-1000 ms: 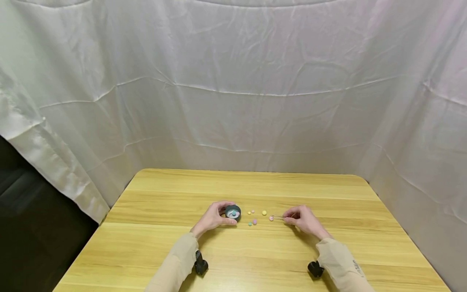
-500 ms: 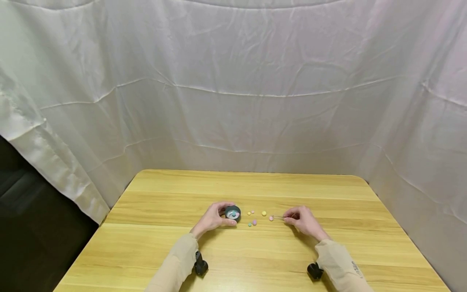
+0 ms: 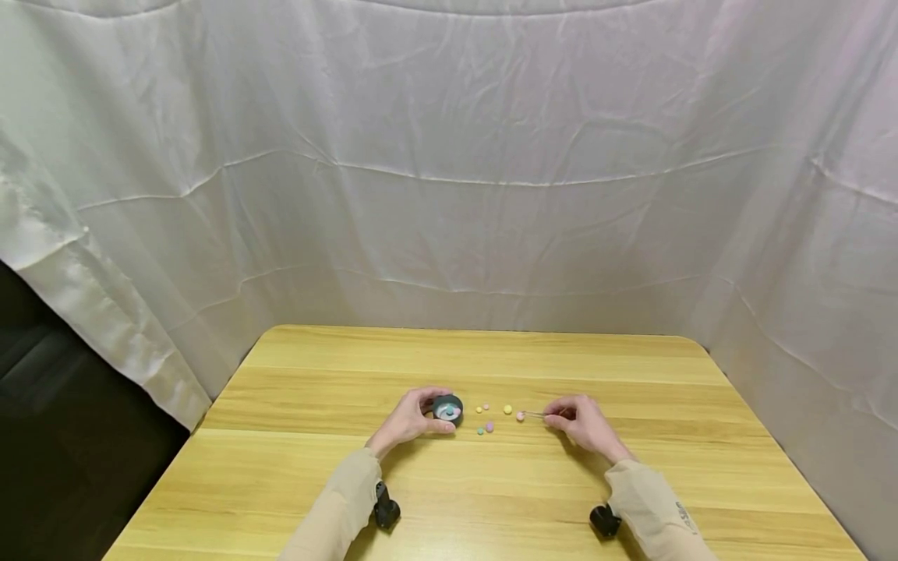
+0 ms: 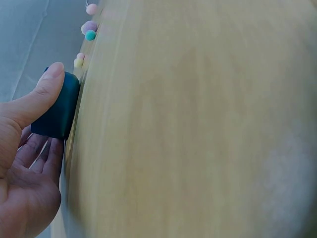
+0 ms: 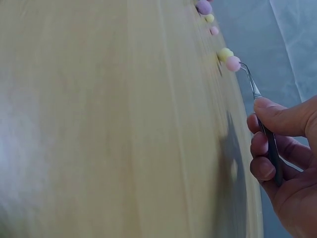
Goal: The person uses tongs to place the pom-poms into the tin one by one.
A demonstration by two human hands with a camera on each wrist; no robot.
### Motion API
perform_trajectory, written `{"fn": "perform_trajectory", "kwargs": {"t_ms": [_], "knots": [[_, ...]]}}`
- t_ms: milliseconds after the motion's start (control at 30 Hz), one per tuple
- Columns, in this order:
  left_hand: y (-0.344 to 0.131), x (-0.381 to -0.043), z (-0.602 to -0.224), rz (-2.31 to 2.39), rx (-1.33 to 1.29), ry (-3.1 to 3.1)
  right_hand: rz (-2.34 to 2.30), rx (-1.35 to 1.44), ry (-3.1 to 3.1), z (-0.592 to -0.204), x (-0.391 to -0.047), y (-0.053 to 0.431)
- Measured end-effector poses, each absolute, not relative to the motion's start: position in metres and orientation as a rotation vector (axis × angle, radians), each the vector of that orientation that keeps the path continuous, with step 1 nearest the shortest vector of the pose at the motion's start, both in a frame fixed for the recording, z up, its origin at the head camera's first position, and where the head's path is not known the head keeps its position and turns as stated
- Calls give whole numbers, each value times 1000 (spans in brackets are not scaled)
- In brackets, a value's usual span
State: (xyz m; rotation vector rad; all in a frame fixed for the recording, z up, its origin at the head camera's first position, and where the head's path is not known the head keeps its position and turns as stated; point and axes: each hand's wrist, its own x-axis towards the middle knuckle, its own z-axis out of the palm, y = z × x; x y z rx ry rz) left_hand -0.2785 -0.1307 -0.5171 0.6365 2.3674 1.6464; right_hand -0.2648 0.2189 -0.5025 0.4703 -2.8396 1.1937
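My left hand (image 3: 410, 418) holds a small round dark teal container (image 4: 62, 109), fingers and thumb around its sides. Pink and teal bits lie inside the container, too small to make out well. My right hand (image 3: 585, 425) pinches a pair of tweezers (image 5: 272, 146) with thin bent metal tips. At those tips is a pink ball (image 5: 233, 63), fuzzy like a pom-pom. Between the hands lie a larger yellow ball (image 3: 508, 409), a purple ball (image 3: 489, 427), a teal ball (image 3: 480, 431), a small yellow ball (image 3: 479, 410) and a small pink ball (image 3: 486, 407).
All of this is on a wooden table (image 3: 449, 483) with rounded far corners. Pale curtains (image 3: 491, 234) hang behind and at both sides. A black camera is strapped below each wrist, the left camera (image 3: 387, 510) and the right camera (image 3: 605, 520).
The tweezers and the pink ball at their tips have shifted slightly up and to the left in the head view. The left hand and container stay where they were.
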Motion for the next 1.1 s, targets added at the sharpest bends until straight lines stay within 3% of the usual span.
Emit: {"fn": "perform_trajectory", "kwargs": {"t_ms": [1100], "knots": [[-132,-278,-516,1637,645,2347,1270,443,-2750,-498,-260,192]]}}
